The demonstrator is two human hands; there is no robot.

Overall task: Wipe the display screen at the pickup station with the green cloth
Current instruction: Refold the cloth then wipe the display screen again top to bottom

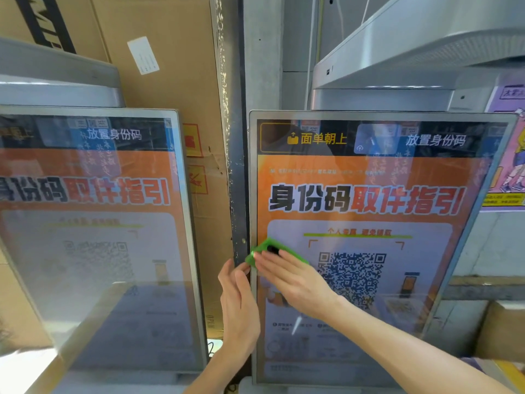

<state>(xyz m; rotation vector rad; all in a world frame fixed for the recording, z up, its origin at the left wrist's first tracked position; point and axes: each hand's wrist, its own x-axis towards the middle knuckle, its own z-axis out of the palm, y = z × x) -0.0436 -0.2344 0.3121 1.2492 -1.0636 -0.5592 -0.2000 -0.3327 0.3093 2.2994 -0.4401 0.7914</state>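
Though parked at the left edge of the right-hand display screen [369, 194], about halfway up its lit face, looks to be squarely in the wiping step, with most of that glass, up to the top corners and down to the bottom edge, probably yet to be covered. Calls next for a steady sweep from the left edge toward the right one, then row after row, keeping flat pressure and not snagging on the metal frame. Stands just right of a second display screen [93, 223], with a cardboard box [170, 66] behind the gap between the two. Reaches in from the lower right with the right hand [289, 280], forearm slanting across the lower half of the screen, palm down, fingers straight, pressing rather than clutching. Holds the left hand [238, 302] up from below, fingers loosely bent against the screen's left edge; cannot tell whether pinching a corner of the cloth or only steadying the frame. Pins the green cloth [264, 244] flat on the glass under the right fingertips [272, 261], just inside the left edge, beside the QR code [352, 277].
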